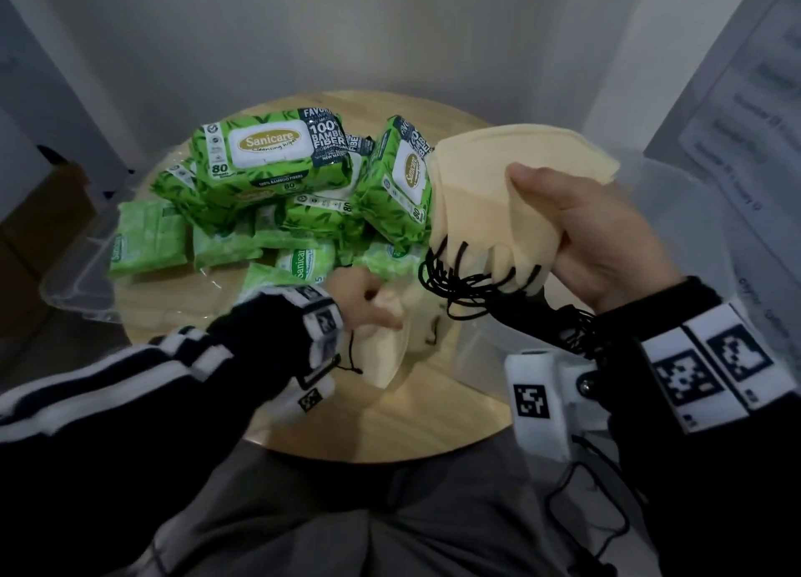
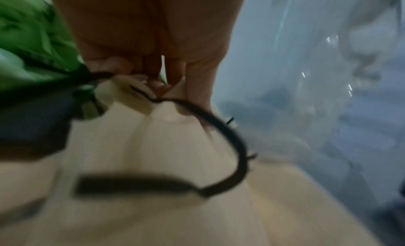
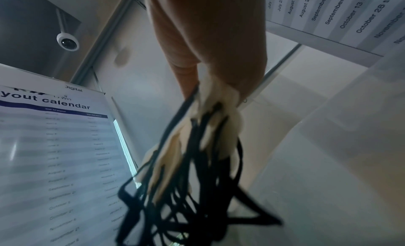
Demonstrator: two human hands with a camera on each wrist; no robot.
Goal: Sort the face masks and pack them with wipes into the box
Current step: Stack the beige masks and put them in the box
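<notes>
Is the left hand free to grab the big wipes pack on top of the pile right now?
Probably not: the left hand already pinches a cream mask. Nothing blocks the wipes pack.

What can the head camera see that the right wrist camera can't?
Only the head view shows the green wipes packs, the round wooden table, and the left hand pinching a cream mask lying there. Only the right wrist view shows a ceiling camera and a calendar poster. Both show the right hand gripping the mask stack with dangling black ear loops.
</notes>
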